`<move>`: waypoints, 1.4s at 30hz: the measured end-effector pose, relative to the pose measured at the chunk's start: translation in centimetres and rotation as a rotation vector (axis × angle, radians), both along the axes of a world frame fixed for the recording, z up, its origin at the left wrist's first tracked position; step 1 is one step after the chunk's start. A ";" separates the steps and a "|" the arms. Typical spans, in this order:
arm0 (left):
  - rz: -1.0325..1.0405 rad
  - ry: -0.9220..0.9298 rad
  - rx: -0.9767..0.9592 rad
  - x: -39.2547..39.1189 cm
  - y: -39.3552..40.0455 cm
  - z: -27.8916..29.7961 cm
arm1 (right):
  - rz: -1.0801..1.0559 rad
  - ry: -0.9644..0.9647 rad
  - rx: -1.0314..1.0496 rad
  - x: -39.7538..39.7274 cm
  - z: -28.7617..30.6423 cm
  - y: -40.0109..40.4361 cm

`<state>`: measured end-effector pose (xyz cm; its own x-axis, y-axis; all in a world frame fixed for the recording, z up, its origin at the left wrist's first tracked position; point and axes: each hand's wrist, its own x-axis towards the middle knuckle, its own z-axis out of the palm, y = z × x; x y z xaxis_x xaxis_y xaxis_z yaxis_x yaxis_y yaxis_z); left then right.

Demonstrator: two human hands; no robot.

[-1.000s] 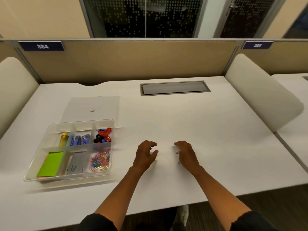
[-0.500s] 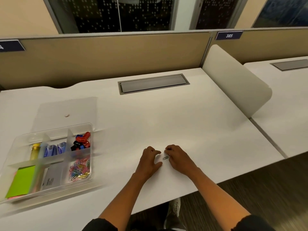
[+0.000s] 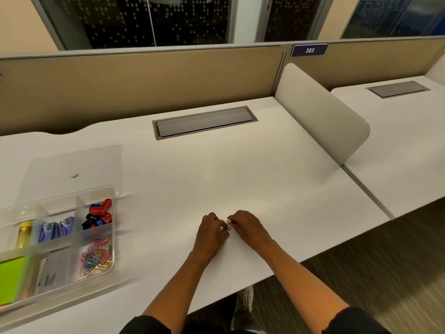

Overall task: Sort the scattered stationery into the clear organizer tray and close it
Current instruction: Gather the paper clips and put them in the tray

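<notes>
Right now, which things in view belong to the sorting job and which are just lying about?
Job:
tray, open
lid, flat on the desk behind the tray
loose clips between the hands
left hand and right hand, both at the loose clips
sorted clips in the tray

Lying about:
desk
cable hatch
divider
sign 385

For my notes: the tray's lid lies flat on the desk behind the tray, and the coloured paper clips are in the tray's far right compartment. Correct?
Not quite. The head view shows the coloured paper clips in the near right compartment of the tray; the far right one holds binder clips. The lid lies as you say.
</notes>
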<state>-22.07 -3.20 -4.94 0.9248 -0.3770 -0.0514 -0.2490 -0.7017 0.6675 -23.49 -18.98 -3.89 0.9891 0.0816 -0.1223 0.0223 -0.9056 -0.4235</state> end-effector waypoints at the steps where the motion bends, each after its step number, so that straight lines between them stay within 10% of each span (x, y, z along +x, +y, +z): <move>1: 0.006 0.005 -0.003 0.0 -0.1 0.0 | -0.005 0.016 -0.021 0.3 0.2 0.2; 25: -0.044 0.021 0.069 0.2 0.4 0.2 | -0.025 0.096 0.041 0.8 0.5 0.1; 34: 0.225 0.219 -0.288 0.8 2.1 1.0 | -0.618 0.078 0.764 0.2 0.3 -0.1; 42: 0.561 0.511 -0.748 0.7 4.9 2.2 | -0.668 0.312 1.380 1.3 1.6 4.7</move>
<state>-21.36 1.71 -2.79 0.9104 -0.0002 -0.4138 0.4138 0.0023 0.9104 -22.24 -14.29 -2.25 0.8413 -0.1280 -0.5253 -0.4534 0.3622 -0.8144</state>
